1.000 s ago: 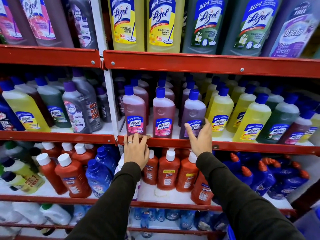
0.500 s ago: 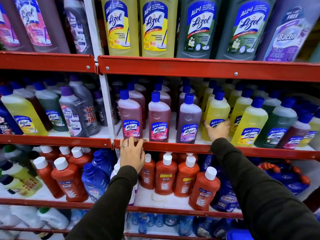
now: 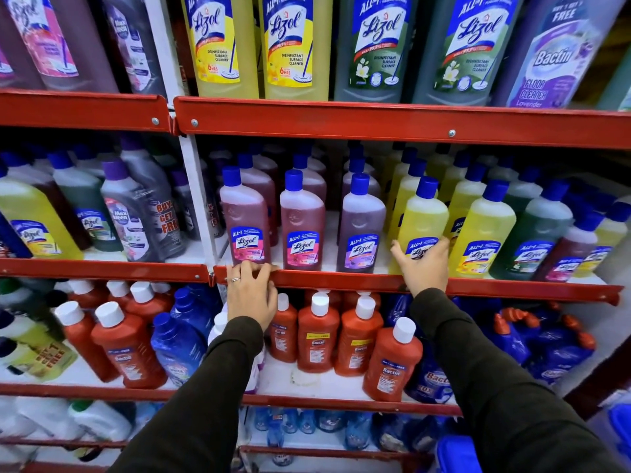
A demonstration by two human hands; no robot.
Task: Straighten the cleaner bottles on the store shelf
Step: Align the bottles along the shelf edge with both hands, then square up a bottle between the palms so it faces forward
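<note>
On the middle shelf stand Lizol cleaner bottles with blue caps. At the front are a pink bottle (image 3: 245,220), a second pink bottle (image 3: 302,221), a purple bottle (image 3: 361,223) and a yellow bottle (image 3: 422,216). My right hand (image 3: 423,264) wraps the base of that yellow bottle, covering part of its label. My left hand (image 3: 251,295) rests with curled fingers over the red shelf rail (image 3: 341,279) just below the first pink bottle, holding no bottle.
More yellow and green bottles (image 3: 481,230) fill the shelf to the right. Large Lizol bottles (image 3: 293,46) stand on the shelf above. Orange Bactin bottles (image 3: 392,363) and blue bottles (image 3: 177,346) sit on the shelf below. A white upright (image 3: 198,199) divides the bays.
My right hand moved right from the purple bottle to the yellow bottle and closed around its base. My left hand stayed on the rail.
</note>
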